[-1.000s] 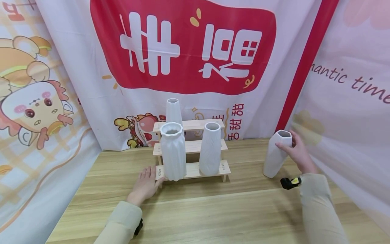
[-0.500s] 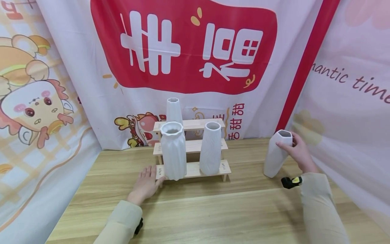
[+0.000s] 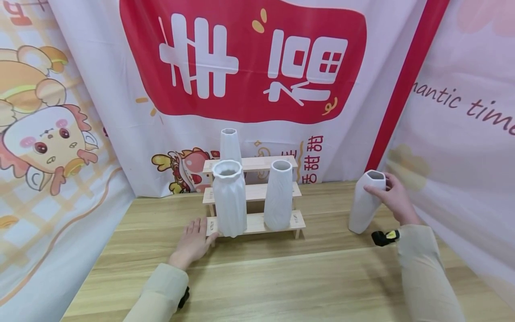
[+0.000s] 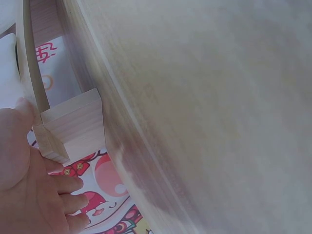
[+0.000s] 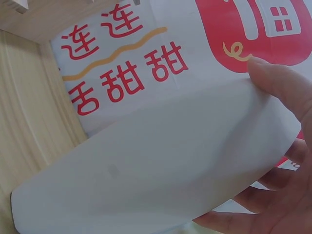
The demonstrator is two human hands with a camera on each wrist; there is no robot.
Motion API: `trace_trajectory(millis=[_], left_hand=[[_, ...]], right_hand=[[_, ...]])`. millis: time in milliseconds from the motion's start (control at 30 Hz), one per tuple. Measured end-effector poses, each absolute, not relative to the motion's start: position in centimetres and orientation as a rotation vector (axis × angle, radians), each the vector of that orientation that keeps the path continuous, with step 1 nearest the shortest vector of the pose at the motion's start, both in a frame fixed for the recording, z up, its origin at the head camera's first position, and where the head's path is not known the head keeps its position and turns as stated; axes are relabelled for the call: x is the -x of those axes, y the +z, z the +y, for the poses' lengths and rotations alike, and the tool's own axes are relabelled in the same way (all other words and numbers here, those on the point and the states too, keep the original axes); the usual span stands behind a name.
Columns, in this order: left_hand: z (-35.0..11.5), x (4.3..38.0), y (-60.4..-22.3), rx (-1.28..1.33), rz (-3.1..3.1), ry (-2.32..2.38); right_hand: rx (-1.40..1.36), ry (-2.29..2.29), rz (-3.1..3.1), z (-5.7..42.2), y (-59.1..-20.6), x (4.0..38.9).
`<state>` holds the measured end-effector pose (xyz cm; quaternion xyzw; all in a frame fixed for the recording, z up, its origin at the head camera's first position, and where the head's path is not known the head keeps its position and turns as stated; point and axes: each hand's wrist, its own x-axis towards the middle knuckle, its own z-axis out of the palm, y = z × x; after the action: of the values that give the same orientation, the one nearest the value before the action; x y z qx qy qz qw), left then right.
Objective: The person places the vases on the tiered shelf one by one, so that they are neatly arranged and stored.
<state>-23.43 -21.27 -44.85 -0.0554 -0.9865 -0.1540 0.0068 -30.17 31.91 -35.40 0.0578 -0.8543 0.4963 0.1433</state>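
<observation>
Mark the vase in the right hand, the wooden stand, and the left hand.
vase (image 3: 364, 205), head view, mid body.
wooden stand (image 3: 257, 193), head view, middle step.
left hand (image 3: 192, 243), head view, back of hand.

You have a plain white faceted vase (image 3: 364, 203) with an angular open mouth, tilted on the wooden table (image 3: 281, 277), well right of the stepped shelf (image 3: 257, 223).

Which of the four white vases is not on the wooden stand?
The faceted white vase at far right, gripped by the right hand, stands on the table.
</observation>
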Motion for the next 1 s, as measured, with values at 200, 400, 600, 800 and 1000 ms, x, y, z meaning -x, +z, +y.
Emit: trace_trajectory(millis=[200, 400, 600, 800, 1000], left_hand=[[-21.2, 23.4, -44.7, 0.173, -3.097, -0.473], [-21.2, 23.4, -44.7, 0.182, -3.092, -0.460], [-21.2, 23.3, -44.7, 0.177, -3.093, -0.486], [-21.3, 23.4, -44.7, 0.183, -3.096, -0.487], [-21.5, 23.4, -44.8, 0.185, -3.098, -0.489]], right_hand=[[-0.157, 1.411, -2.472, 31.6, -35.1, 30.4], [-0.143, 1.400, -2.464, 30.9, -34.1, 30.6], [-0.159, 1.427, -2.486, 30.1, -32.6, 30.8], [-0.168, 1.445, -2.482, 29.2, -31.2, 31.2], [-0.180, 1.437, -2.501, 28.0, -29.6, 31.2]])
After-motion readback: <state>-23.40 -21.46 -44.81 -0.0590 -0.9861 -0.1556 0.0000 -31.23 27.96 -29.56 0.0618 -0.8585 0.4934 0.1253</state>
